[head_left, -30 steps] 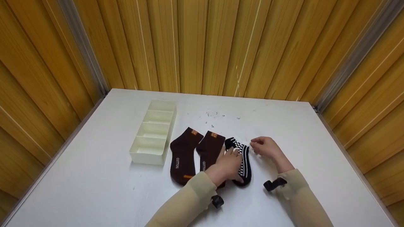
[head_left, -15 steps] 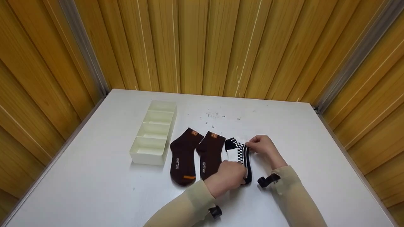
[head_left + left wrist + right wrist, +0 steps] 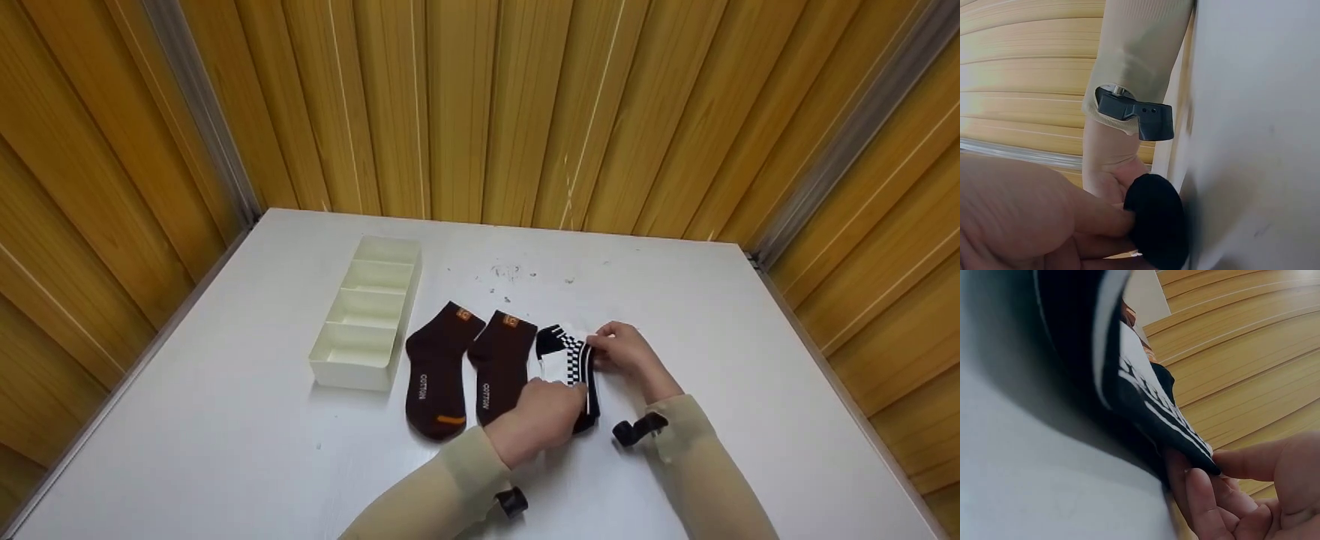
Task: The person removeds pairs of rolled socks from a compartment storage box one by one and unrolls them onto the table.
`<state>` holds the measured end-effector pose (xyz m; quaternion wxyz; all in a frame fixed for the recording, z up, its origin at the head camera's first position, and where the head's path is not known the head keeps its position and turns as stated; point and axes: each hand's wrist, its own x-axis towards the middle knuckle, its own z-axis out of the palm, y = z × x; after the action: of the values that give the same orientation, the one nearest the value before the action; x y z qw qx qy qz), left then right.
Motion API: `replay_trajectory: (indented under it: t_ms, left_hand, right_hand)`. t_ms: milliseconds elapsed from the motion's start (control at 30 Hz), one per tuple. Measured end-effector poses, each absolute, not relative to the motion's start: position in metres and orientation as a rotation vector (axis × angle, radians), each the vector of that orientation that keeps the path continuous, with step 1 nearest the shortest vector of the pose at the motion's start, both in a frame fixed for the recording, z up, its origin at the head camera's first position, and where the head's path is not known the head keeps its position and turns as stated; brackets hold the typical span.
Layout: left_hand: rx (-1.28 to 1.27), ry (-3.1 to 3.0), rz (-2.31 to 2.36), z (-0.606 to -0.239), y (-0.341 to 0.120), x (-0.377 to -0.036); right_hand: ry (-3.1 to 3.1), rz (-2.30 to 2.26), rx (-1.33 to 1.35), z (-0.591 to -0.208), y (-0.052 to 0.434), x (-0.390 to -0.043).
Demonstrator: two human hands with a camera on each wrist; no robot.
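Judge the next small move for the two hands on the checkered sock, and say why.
Probably lift the checkered sock slightly and lay it flat on the table. The left hand pinches its dark toe end and the right hand pinches its cuff end, and the right wrist view shows the cuff edge raised off the table. The two brown socks already lie flat beside the divided tray.

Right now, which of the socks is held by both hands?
The black-and-white checkered sock, rightmost; left hand and right hand pinch it. Both brown socks lie untouched.
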<state>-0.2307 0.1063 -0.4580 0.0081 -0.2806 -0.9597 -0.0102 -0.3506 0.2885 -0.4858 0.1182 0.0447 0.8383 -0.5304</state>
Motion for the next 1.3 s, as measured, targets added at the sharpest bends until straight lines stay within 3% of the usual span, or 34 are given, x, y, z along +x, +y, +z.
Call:
replay_trajectory:
  t_ms: [833, 1300]
  left_hand:
    - [-0.859, -2.756, 0.331, -0.458, 0.120, -0.206]
    - [-0.886, -2.897, 0.528, -0.462, 0.175, -0.206]
  right_hand:
    - [2.219, -1.766, 0.169, -0.479, 0.297, -0.353]
    - [2.020, -1.889, 0.048, -0.468, 0.365, -0.350]
